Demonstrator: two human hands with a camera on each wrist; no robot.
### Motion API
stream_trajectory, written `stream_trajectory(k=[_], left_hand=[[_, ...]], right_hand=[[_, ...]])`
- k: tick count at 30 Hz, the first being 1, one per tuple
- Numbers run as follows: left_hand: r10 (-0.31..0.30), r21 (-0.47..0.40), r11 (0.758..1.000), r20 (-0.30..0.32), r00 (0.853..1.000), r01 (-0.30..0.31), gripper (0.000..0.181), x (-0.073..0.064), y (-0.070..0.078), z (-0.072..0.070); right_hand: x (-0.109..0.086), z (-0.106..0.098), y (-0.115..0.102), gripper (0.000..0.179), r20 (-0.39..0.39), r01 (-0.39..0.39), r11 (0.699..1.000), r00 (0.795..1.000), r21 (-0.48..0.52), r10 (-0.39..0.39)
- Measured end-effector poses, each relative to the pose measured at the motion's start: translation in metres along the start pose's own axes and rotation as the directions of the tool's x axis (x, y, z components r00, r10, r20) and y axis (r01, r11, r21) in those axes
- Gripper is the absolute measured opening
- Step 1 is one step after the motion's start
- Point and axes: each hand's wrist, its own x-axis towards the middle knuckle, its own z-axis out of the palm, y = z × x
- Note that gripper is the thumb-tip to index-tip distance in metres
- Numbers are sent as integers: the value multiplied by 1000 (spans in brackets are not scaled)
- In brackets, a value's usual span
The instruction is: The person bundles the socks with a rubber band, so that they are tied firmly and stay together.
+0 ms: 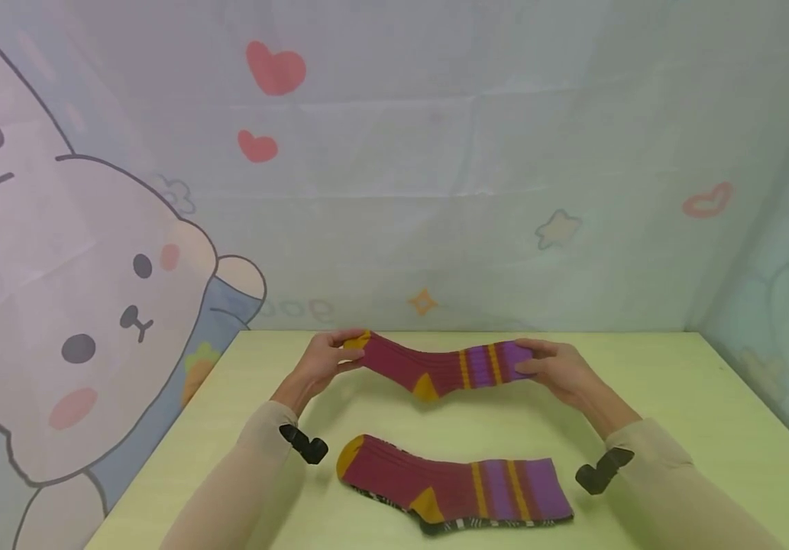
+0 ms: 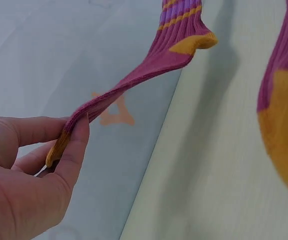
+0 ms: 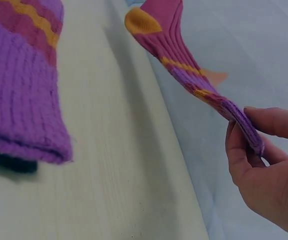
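Stretched between both hands is a maroon sock (image 1: 401,359) with a mustard toe and heel and a purple striped cuff. My left hand (image 1: 325,359) pinches its toe end; in the left wrist view the thumb and fingers (image 2: 76,155) press the toe from both sides. At the other end my right hand (image 1: 559,370) pinches the purple cuff (image 3: 244,125). The sock sags a little in the middle, held above the table, its shadow below. Nearer to me lies a matching maroon sock (image 1: 408,473), flat, on top of a black-and-white patterned sock (image 1: 463,524) that shows only along the edges.
The pale yellow-green table (image 1: 683,397) ends at a hanging cloth backdrop (image 1: 394,229) printed with hearts and a large rabbit. More cloth hangs at the right side. Each sleeve carries a small black wrist camera (image 1: 305,443) near the cuff.
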Motion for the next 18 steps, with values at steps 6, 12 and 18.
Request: stream_trajectory(k=[6, 12, 18], left_hand=[[-17, -15, 1000, 4, 1000, 17, 45, -11, 4, 7], [-17, -36, 999, 0, 1000, 17, 45, -20, 10, 8], [-19, -44, 999, 29, 999, 20, 45, -31, 12, 7]], right_hand=[[-12, -2, -3, 62, 28, 16, 1000, 999, 0, -16], [-24, -2, -7, 60, 53, 12, 1000, 999, -11, -11], [-38, 1, -7, 61, 84, -3, 1000, 996, -24, 5]])
